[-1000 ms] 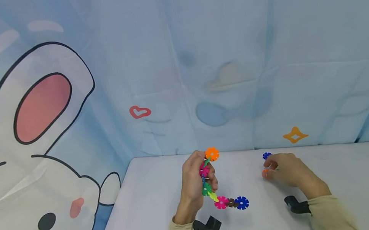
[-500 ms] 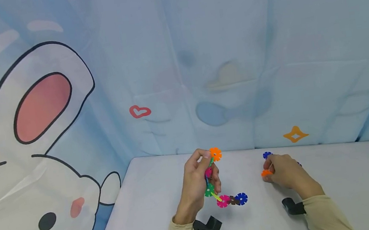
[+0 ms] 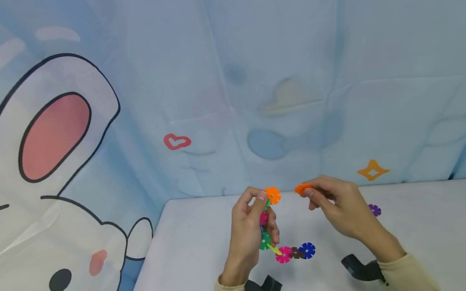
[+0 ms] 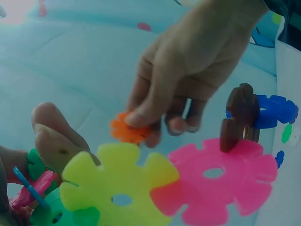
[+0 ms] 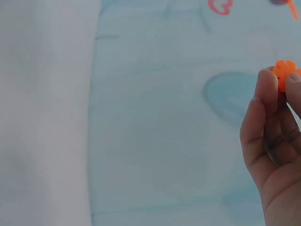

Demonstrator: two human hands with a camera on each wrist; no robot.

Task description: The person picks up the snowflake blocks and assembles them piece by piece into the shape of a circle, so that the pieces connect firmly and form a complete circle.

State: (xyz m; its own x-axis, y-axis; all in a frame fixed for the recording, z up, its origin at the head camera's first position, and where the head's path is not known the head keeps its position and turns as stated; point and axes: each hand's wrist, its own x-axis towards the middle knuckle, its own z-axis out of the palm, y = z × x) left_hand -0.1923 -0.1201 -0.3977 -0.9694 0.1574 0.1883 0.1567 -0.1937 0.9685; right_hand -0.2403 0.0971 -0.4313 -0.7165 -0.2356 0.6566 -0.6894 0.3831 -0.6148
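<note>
My left hand point(image 3: 244, 234) grips a chain of interlocking flower-shaped discs above the white table. At its upper end an orange disc point(image 3: 273, 195) stands by the thumb and index finger. The lower end bends right through a yellow disc point(image 4: 89, 176), a pink disc point(image 3: 284, 254) and a brown disc point(image 4: 242, 110) to a dark blue disc point(image 3: 307, 250). My right hand point(image 3: 343, 207) pinches a separate orange flower disc point(image 5: 283, 74) between thumb and fingers. In the head view this disc is a short gap right of the chain's orange end. The left palm hides part of the chain.
A purple disc point(image 3: 375, 210) lies on the white table point(image 3: 178, 268) behind the right wrist. Small blue point(image 4: 280, 159) and green discs point(image 4: 287, 133) show in the left wrist view. Black camera mounts point(image 3: 264, 290) jut from both wrists. A printed blue curtain point(image 3: 209, 95) hangs behind.
My right hand has lifted the orange disc off the table and carried it left and up toward the chain's orange end. The left hand has shifted slightly right and stays nearly still.
</note>
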